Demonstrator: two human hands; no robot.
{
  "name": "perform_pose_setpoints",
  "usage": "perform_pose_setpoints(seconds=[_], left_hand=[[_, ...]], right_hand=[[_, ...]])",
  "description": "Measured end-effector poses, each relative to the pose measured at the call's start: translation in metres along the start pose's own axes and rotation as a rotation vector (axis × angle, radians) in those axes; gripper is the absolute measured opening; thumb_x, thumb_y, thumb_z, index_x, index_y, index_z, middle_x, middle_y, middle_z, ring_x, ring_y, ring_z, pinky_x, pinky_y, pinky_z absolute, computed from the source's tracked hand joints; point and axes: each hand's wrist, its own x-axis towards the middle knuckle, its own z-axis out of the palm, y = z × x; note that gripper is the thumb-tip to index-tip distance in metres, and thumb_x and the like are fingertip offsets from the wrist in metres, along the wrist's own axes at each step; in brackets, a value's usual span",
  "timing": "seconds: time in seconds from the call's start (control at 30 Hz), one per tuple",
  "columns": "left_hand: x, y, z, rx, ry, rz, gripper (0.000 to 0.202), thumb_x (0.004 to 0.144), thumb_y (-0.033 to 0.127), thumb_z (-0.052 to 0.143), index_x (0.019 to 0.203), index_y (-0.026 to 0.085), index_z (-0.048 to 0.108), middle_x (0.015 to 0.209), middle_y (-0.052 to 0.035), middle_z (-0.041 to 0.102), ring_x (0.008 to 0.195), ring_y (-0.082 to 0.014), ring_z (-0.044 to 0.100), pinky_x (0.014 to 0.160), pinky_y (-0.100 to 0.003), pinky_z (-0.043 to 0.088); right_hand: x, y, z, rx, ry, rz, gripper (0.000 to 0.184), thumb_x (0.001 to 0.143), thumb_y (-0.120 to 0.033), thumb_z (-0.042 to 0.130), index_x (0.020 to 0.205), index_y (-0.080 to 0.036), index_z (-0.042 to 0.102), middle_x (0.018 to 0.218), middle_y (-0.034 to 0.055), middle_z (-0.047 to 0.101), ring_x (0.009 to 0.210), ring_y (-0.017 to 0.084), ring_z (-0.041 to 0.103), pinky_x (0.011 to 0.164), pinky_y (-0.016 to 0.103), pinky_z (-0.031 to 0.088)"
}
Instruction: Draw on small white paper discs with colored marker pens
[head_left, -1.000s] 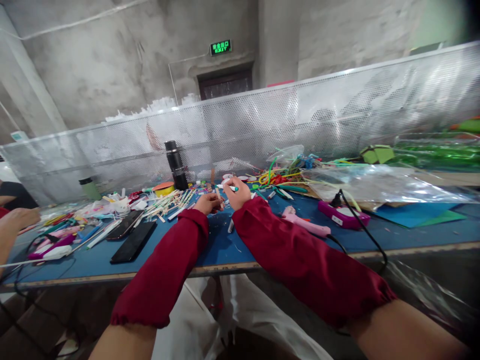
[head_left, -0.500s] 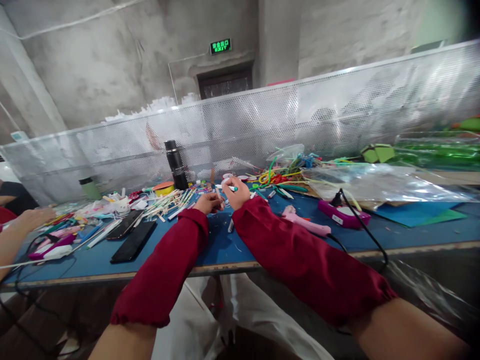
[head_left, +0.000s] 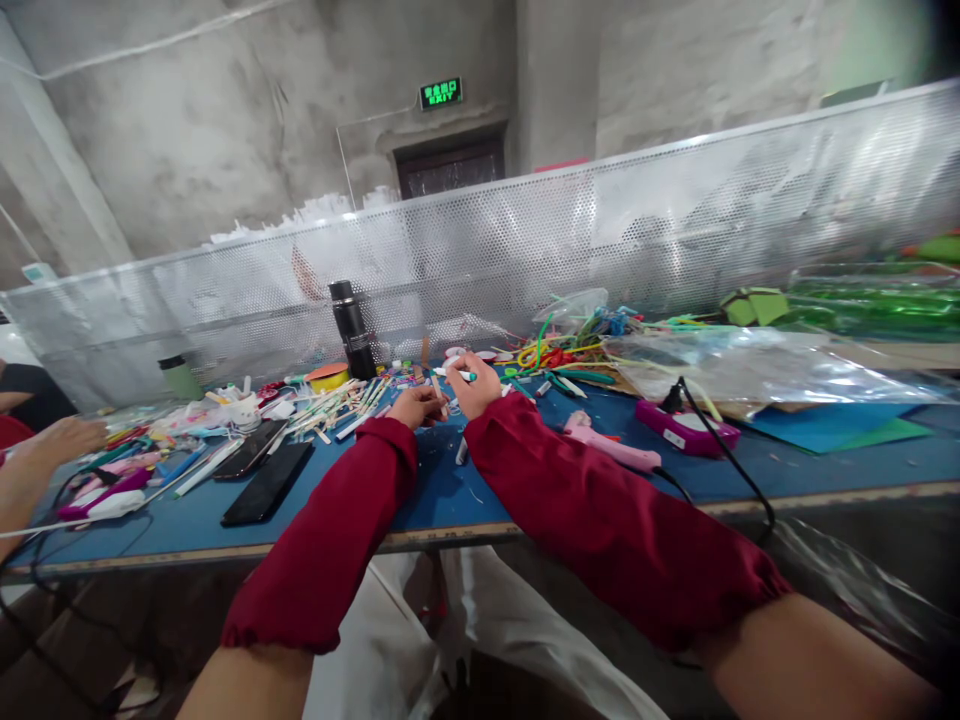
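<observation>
My right hand [head_left: 474,385] is closed round a white pen with a green tip [head_left: 459,375], held over the blue table top [head_left: 450,490]. Beside it my left hand [head_left: 415,405] is curled in a pinch on a thin wooden stick [head_left: 437,390] that rests near the pen's tip. Both arms wear dark red sleeves. A pile of wooden sticks and straws [head_left: 341,405] lies just left of my hands.
Two dark phones [head_left: 266,480] lie at the left front, a pink glue gun [head_left: 611,445] and a magenta power strip [head_left: 686,428] at the right. A black flask [head_left: 352,330] stands behind. Coloured tubing [head_left: 570,350] and clear plastic bags [head_left: 750,365] fill the right. Another person's hand [head_left: 52,440] is at far left.
My hands stay almost still over the stick. The other person's hand at the far left has shifted a little to the right.
</observation>
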Motion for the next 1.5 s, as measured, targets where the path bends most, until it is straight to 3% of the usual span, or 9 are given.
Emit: perform_pose_setpoints(seconds=[0.63,1.13,1.5], left_hand=[[0.0011,0.0001,0.0006,-0.015,0.024,-0.015,0.013,0.085,0.028,0.075,0.090,0.018,0.069,0.081,-0.0015,0.075,0.071,-0.0135,0.071,0.055,-0.019,0.044],[0.0019,-0.0005,-0.0007,-0.016,0.028,-0.007,0.023,0.083,0.034,0.080,0.091,0.017,0.067,0.082,-0.0017,0.074,0.069,-0.0127,0.071,0.055,-0.018,0.044],[-0.0007,0.0035,0.0008,-0.023,0.036,-0.030,0.011,0.088,0.026,0.073,0.093,0.017,0.068,0.082,-0.0016,0.074,0.070,-0.0132,0.071,0.056,-0.019,0.044]], right_hand=[[0.0010,0.0025,-0.0003,-0.015,0.009,-0.004,0.016,0.084,-0.037,0.054,0.072,-0.026,0.056,0.075,0.0008,0.068,0.075,0.020,0.063,0.074,0.032,0.047],[0.0010,0.0022,-0.0004,-0.008,-0.028,-0.003,0.015,0.083,-0.035,0.055,0.072,-0.026,0.056,0.076,0.0006,0.069,0.076,0.020,0.064,0.074,0.032,0.048],[0.0008,0.0018,-0.0006,-0.016,-0.006,0.009,0.015,0.083,-0.035,0.055,0.072,-0.025,0.057,0.075,0.0006,0.068,0.075,0.020,0.063,0.073,0.032,0.047]])
